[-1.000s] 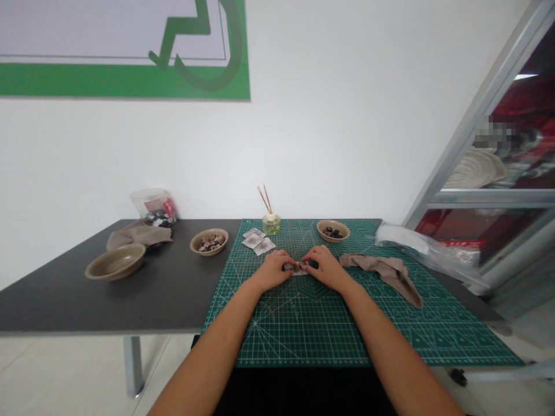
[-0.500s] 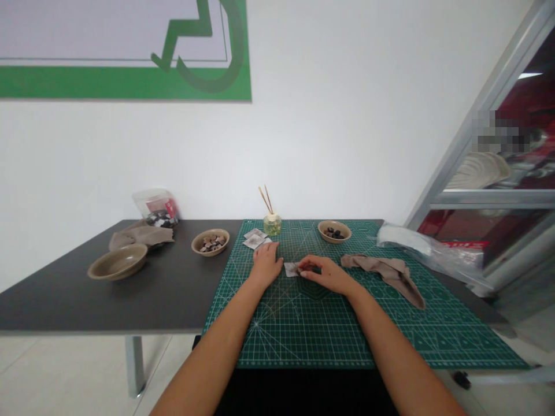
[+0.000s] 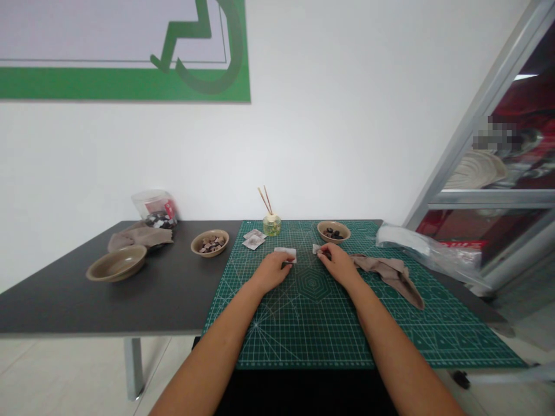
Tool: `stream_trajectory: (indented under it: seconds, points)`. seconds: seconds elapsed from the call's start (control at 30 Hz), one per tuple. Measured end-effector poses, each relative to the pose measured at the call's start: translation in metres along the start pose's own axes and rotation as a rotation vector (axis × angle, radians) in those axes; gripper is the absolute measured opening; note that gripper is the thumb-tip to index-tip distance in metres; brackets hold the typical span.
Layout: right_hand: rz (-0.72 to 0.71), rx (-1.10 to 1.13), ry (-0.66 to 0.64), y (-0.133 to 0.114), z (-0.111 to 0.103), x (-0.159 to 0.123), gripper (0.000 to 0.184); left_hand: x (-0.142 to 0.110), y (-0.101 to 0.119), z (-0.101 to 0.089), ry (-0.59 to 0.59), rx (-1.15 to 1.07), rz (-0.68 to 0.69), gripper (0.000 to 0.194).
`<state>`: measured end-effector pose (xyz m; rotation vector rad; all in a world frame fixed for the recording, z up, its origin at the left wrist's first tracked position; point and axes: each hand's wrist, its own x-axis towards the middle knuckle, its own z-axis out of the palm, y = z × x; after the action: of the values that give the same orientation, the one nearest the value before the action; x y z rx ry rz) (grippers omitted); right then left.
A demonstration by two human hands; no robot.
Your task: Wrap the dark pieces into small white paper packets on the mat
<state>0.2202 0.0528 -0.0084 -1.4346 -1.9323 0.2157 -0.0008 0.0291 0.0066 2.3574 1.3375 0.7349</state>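
My left hand [image 3: 273,271] is over the middle of the green cutting mat [image 3: 303,335], fingers closed on the lower edge of a small white card or packet [image 3: 285,252]. To its right, my right hand [image 3: 340,264] pinches another small white piece [image 3: 316,249], mostly hidden by the fingers. Several similar printed squares [image 3: 254,239] lie overlapping beyond my left hand. A bowl of dark pieces [image 3: 333,233] stands just beyond my right hand, and a brown cloth [image 3: 390,271] lies crumpled beside that wrist.
A glass reed diffuser [image 3: 272,224] stands at the mat's back edge. On the dark table at left are a bowl of brown pieces [image 3: 210,243], a shallow bowl [image 3: 117,264], another cloth [image 3: 141,235] and a clear tub [image 3: 155,207]. Plastic packaging [image 3: 433,254] lies at right.
My left hand has come away from the overlapping squares, nearer to me and rightward, and now grips a white card. My right hand has moved right and slightly away with its white piece.
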Motion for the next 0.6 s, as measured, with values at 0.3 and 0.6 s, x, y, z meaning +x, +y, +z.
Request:
stream_trajectory:
  seconds: [0.3,0.6]
  points:
    - [-0.338,0.121,-0.139,-0.026,0.002,-0.004,0.011,0.0,0.003,0.0,0.069,-0.028,0.057,0.028]
    - [-0.372,0.082,-0.226,-0.021,0.007,-0.007,0.009,0.001,0.002,0.002,0.012,0.107,0.018,0.021]
